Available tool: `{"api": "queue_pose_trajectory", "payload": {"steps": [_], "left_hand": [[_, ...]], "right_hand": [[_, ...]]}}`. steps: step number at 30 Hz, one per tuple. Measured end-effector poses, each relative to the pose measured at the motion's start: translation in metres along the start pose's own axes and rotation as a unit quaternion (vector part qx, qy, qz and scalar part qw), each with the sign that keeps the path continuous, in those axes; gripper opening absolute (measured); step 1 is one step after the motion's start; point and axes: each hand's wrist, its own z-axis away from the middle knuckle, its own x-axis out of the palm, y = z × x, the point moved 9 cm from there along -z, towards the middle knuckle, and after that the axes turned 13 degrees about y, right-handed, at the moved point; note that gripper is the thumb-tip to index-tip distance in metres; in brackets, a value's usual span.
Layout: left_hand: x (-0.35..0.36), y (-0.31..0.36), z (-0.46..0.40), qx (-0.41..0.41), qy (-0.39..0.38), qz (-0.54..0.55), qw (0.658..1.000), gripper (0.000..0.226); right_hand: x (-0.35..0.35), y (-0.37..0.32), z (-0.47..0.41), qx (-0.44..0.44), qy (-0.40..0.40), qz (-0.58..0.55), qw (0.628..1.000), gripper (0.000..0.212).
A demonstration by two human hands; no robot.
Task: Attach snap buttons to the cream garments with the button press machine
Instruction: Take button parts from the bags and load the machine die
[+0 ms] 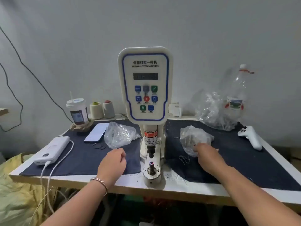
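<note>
A grey wall backs the table (162,192) with its dark cloth. The button press machine (145,88) stands at centre. At four o'clock the right hand (205,154) reaches into a plastic bag (193,137), fingertips hidden, grip unclear. At eight o'clock the left hand (114,162) is loosely curled, seemingly empty. No cream garment shows. Best pick one snap cleanly and seat it squarely on the lower die (151,163).

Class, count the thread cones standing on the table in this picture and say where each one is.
2. A cream thread cone with a yellow top and a grey thread cone with a red top stand side by side at the table's back edge, between the lidded cup and the button machine. Others may be hidden.
</note>
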Motion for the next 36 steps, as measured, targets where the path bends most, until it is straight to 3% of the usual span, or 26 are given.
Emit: {"api": "queue_pose_trajectory", "payload": {"steps": [6, 10, 12, 14, 19, 24, 28, 33, 36], "left_hand": [[0.024, -0.027, -0.005, -0.034, 0.006, -0.008, 0.999, 0.016], [0.025, -0.031, -0.005, -0.023, 0.017, 0.002, 1.0, 0.017], [0.024, -0.027, -0.004, -0.014, 0.026, 0.002, 1.0, 0.016], [0.023, -0.026, -0.004, -0.006, 0.029, 0.0, 1.0, 0.015], [0.023, -0.023, -0.004, 0.003, 0.037, -0.005, 0.999, 0.013], [0.025, -0.025, -0.006, -0.006, 0.034, -0.011, 0.999, 0.011], [0.024, -0.025, -0.006, -0.011, 0.036, -0.009, 0.999, 0.011], [0.025, -0.023, -0.006, -0.008, 0.035, -0.008, 0.999, 0.01], [0.025, -0.024, -0.005, -0.008, 0.034, -0.007, 0.999, 0.009]], "right_hand": [[0.02, 0.015, -0.028, 0.09, -0.036, 0.038, 0.995, 0.027], [0.011, 0.005, -0.042, 0.056, -0.025, 0.05, 0.997, 0.026], [0.02, 0.013, -0.039, 0.119, -0.095, 0.043, 0.987, 0.033], [0.027, 0.022, -0.035, 0.174, -0.115, 0.027, 0.978, 0.035], [0.019, 0.02, -0.032, 0.165, 0.001, 0.025, 0.986, 0.02], [0.02, 0.018, -0.034, 0.128, 0.039, 0.026, 0.991, 0.018], [0.012, 0.014, -0.027, 0.073, 0.147, -0.042, 0.986, 0.012], [-0.029, 0.015, 0.005, 0.01, 0.305, -0.196, 0.932, 0.005], [-0.036, 0.018, 0.03, 0.057, 0.291, -0.345, 0.891, 0.006]]}}
